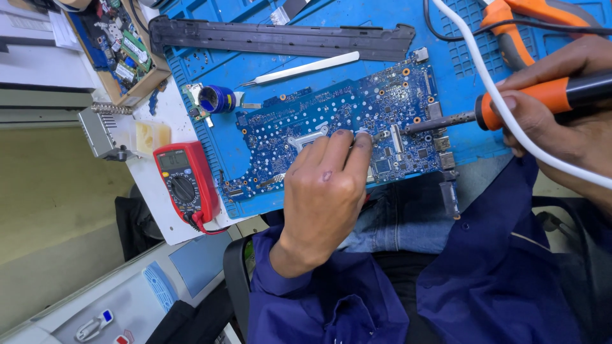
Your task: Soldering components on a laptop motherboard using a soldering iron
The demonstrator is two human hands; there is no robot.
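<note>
The blue laptop motherboard (338, 130) lies flat on a blue ribbed work mat (503, 137) at the near edge of the surface, its face crowded with small dark chips, silver sockets and orange-ringed screw holes. The left hand (322, 197) rests on the board's middle, its grip narrow: the fingertips (360, 141) press close together on something small near a pale connector, too small to make out. The right hand (564, 121) is wrapped around the orange-and-black handle of a soldering iron (503, 108), whose dull metal barrel points left with the tip just beside those fingertips; a white cable (510, 111) crosses over the handle. The step in hand appears to be soldering at that spot, and the next move would call for a steady tip and fingers kept off the hot metal. Farther off lie white plastic tweezers (306, 69), a long black plastic strip (280, 38), a round blue tin (213, 99) and, off the mat, a red multimeter (185, 181).
</note>
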